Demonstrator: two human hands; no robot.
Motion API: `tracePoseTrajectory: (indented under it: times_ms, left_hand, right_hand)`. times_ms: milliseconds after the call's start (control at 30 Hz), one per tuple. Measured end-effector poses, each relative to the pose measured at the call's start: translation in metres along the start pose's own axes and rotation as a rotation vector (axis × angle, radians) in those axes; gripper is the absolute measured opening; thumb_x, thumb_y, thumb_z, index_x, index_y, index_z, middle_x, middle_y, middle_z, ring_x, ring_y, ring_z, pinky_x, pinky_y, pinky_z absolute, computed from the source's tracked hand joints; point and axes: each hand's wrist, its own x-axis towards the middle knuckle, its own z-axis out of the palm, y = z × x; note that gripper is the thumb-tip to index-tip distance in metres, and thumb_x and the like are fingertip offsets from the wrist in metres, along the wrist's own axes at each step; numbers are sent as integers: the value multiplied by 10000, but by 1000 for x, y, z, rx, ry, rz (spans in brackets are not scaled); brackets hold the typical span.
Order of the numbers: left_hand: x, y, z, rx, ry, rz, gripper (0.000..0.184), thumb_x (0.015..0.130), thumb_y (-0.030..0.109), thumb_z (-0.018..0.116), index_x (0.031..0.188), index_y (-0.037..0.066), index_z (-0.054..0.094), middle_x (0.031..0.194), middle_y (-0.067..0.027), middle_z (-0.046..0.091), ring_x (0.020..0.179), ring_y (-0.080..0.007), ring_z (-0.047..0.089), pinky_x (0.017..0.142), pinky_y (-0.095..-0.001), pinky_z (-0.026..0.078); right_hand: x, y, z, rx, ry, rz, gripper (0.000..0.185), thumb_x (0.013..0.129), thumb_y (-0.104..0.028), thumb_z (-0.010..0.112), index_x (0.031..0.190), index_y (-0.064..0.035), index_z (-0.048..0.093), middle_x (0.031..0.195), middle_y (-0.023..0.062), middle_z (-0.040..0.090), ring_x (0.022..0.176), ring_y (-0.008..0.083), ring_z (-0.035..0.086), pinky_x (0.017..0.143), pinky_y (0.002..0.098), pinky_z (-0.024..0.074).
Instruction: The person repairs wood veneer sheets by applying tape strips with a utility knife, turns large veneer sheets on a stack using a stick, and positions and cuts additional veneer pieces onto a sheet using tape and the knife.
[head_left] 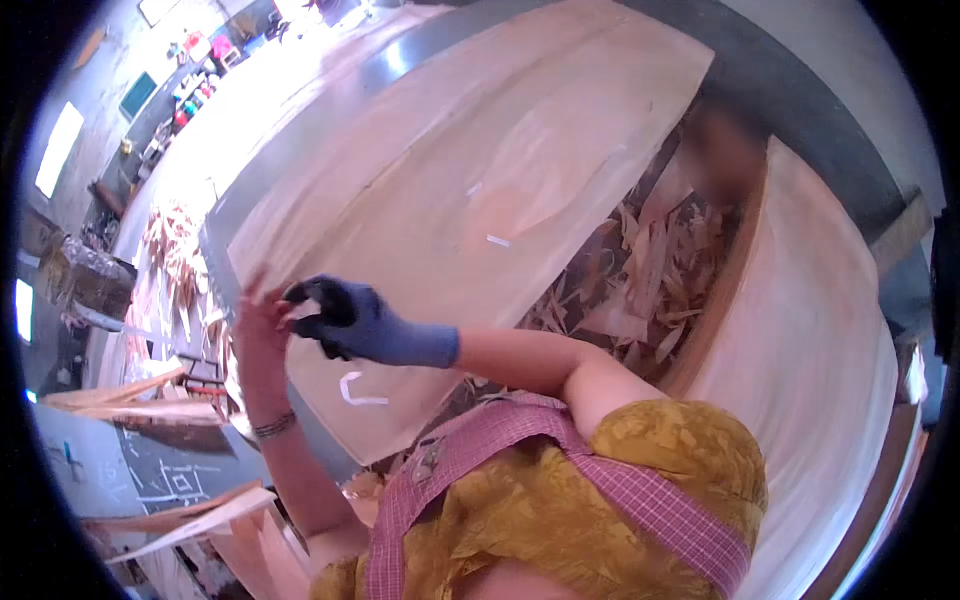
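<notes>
One left hand (pixel 265 337), bare: fingers loosely bent, blurred; whether pinching anything, cannot tell. One right hand (pixel 372 325), gloved: fingers curled, touching or just beside the left's; any grip cannot be told. One white strip (pixel 347 390): on the sheet, by its nearest corner. One large wood sheet (pixel 430 225): beneath, hands over its near end. Wood scraps (pixel 650 275): along the sheet's right edge. Risk: apparently thin, the edge could split if an arm leaned there.

Long pale wood sheet (pixel 430 230) stretching slantwise here, broad face up, grain streaking lengthwise, rosy patch past middle; short white strip (pixel 498 240) on it, bent white strip (pixel 352 392) at near end!
</notes>
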Motion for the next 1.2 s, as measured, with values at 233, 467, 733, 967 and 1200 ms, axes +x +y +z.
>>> tracePoseTrajectory:
  times_ms: [233, 467, 733, 967, 1200]
  left_hand:
    - [46, -52, 173, 248, -243, -380, 197, 924, 218, 650, 930, 22, 633, 796, -11, 633, 676, -78, 593, 604, -221, 491]
    - [114, -186, 183, 424, 86, -389, 153, 895, 152, 678, 907, 2, 652, 769, -26, 657, 657, -79, 602, 611, -228, 505]
    - [265, -308, 234, 360, 7, -382, 174, 884, 181, 676, 908, 9, 667, 796, -44, 671, 712, -100, 615, 641, -246, 500]
    - [455, -373, 354, 798, -86, -144, 266, 816, 321, 700, 914, 73, 697, 920, -114, 669, 880, -263, 621, 780, -388, 488]
    - [556, -401, 429, 1068, -102, -25, 227, 789, 337, 696, 840, 118, 728, 975, -111, 629, 1020, -297, 561, 855, -420, 459]
  right_hand:
    - [-64, -73, -165, -192, 41, 192, 560, 838, -126, 750, 1336, -89, 497, 774, 25, 639, 553, 52, 555, 476, 216, 449]
    - [-130, -3, -311, -191, 241, 586, 302, 919, -234, 660, 1111, -1, 640, 726, 58, 656, 541, 82, 581, 468, 215, 441]
    - [-118, -18, -475, -251, 378, 559, 232, 931, -187, 627, 1067, -2, 658, 739, 57, 677, 575, 104, 604, 514, 245, 487]
    - [-30, -90, -604, -449, 566, 658, 239, 922, -223, 645, 1043, -17, 646, 706, 68, 664, 446, 70, 487, 422, 219, 385]
    - [13, -111, -695, -381, 713, 715, 283, 927, -245, 652, 1087, -12, 636, 735, 77, 653, 433, 60, 450, 408, 202, 358]
